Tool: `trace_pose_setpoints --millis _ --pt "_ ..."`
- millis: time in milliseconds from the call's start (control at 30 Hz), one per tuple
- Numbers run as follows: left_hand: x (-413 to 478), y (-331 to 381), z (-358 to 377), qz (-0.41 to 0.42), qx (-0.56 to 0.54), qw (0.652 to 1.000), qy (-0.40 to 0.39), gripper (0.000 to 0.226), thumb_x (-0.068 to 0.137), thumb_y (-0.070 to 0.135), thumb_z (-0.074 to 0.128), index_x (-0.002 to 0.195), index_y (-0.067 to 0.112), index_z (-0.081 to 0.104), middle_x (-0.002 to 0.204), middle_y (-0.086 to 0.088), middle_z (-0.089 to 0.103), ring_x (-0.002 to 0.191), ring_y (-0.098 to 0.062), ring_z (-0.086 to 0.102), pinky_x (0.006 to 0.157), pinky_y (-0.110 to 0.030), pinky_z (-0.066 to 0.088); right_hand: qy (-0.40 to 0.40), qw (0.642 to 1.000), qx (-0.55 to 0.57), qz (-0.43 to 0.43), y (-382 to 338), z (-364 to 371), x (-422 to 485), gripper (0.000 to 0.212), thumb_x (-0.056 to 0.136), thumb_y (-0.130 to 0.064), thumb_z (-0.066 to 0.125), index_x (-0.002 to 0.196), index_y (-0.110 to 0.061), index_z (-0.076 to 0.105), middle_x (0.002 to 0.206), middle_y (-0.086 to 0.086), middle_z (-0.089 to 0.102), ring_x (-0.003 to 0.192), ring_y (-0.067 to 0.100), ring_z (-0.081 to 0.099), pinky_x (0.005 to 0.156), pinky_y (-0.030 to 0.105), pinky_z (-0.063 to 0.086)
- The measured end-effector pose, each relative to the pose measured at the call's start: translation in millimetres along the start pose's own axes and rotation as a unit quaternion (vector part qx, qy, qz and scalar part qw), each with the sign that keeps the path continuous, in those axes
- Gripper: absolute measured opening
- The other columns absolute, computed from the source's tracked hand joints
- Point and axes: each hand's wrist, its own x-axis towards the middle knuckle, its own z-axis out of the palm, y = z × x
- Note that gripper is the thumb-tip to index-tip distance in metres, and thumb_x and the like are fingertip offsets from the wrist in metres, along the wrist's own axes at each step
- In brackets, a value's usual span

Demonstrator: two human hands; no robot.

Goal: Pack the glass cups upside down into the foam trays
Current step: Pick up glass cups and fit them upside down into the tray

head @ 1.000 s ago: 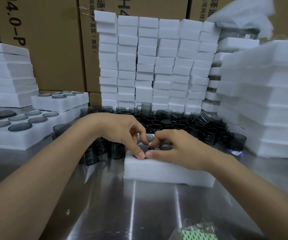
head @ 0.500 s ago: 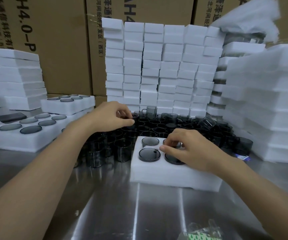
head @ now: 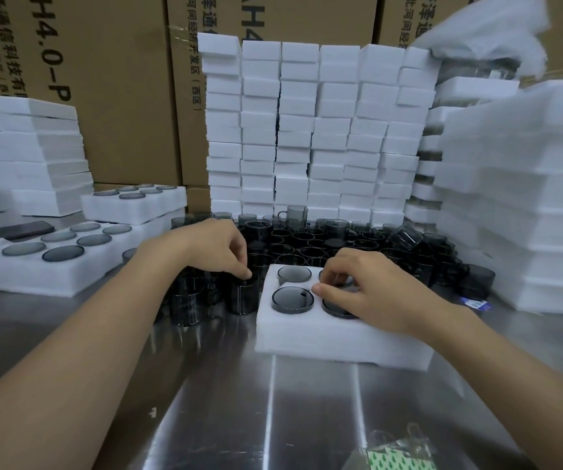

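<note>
The next cup [head: 244,295] stands on the table [head: 307,401], just left of the foam tray [head: 324,337]. I'd lift it straight up by the rim, flip it clear of its neighbours, then seat it squarely. My left hand [head: 215,247] arches over it, thumb and fingertips pinching the rim. My right hand [head: 371,290] rests on the tray, fingers bent onto the packed cups [head: 292,300] — gripping or pressing, I cannot tell.

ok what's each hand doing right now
left hand: pinches the rim of an upright smoky grey glass cup beside the white foam tray.
right hand: curled round an upside-down grey glass cup in the tray's far right slot.
</note>
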Motion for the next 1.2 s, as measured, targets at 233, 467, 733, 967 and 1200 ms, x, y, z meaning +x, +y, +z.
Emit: trace_pose_setpoints --millis 233,467,733,967,1200 --pt "-3 4 -2 -0.005 0.002 0.999 -0.046 0.018 0.082 0.047 0.090 0.082 0.032 0.080 0.068 0.020 0.070 0.075 -0.011 0.068 0.073 -0.029 0.052 0.002 1.000 -0.001 0.001 -1 0 0 0.030 0.098 -0.061 0.059 0.090 -0.033 0.068 0.094 -0.018 0.060 0.089 0.005 0.061 0.087 0.032 0.052" --pt "-8 11 -6 0.024 -0.001 1.000 0.014 0.013 0.088 0.034 0.089 0.077 0.031 0.084 0.069 0.021 0.073 0.065 0.001 0.062 0.065 -0.020 0.046 0.002 1.000 -0.003 0.003 0 1 0 0.033 0.097 -0.063 0.057 0.092 -0.033 0.069 0.095 -0.018 0.060 0.090 0.005 0.062 0.088 0.034 0.053" --pt "-14 20 -12 0.039 0.033 0.998 0.044 0.015 0.090 0.032 0.088 0.076 0.032 0.082 0.066 0.015 0.072 0.067 -0.006 0.063 0.063 -0.024 0.046 -0.002 1.000 0.008 0.011 1 2 0 0.032 0.097 -0.065 0.056 0.094 -0.036 0.067 0.096 -0.018 0.062 0.092 0.003 0.062 0.087 0.035 0.055" --pt "-8 18 1 0.024 0.035 0.999 -0.009 0.014 0.090 0.033 0.087 0.077 0.032 0.083 0.070 0.020 0.075 0.072 -0.004 0.067 0.065 -0.021 0.046 -0.045 0.995 0.065 0.067 5 1 -1 0.010 0.104 -0.045 0.057 0.110 -0.041 0.064 0.092 -0.013 0.072 0.075 0.005 0.062 0.080 0.040 0.057" --pt "-15 47 1 0.102 -0.098 0.988 0.065 0.007 0.090 0.040 0.074 0.086 0.042 0.080 0.084 0.020 0.075 0.077 -0.002 0.068 0.073 -0.024 0.053 -0.088 0.988 0.095 0.089 6 -10 0 0.031 0.095 -0.021 0.062 0.117 -0.042 0.063 0.100 -0.015 0.068 0.086 0.004 0.062 0.079 0.022 0.051"
